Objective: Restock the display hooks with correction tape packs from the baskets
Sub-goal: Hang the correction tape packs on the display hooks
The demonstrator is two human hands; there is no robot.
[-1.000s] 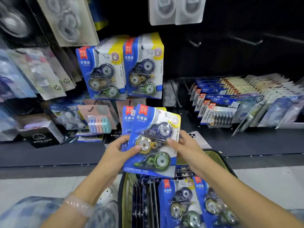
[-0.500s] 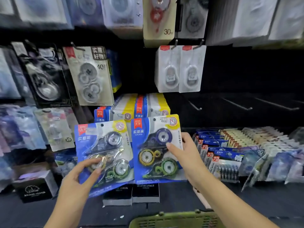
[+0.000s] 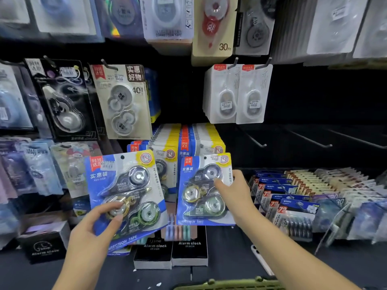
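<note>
My left hand (image 3: 94,229) grips one blue correction tape pack (image 3: 125,193) by its lower left part, thumb on the front, tilted a little. My right hand (image 3: 236,195) holds a second blue pack (image 3: 201,191) by its right edge, thumb on the blister. Both packs are raised in front of two full rows of the same packs (image 3: 188,139) hanging on display hooks. The right pack sits just before the right-hand row. The green basket's rim (image 3: 230,283) shows at the bottom edge; its contents are out of view.
Bare metal hooks (image 3: 310,139) stick out of the dark panel to the right. White tape packs (image 3: 236,95) hang above, other tape cards (image 3: 121,101) to the upper left. Black alarm clock boxes (image 3: 171,254) and rows of blue packs (image 3: 289,208) lie on the shelf.
Both hands rose from the basket towards the hooks, each now with its own pack. The view tilted up, so the basket dropped to the bottom edge.
</note>
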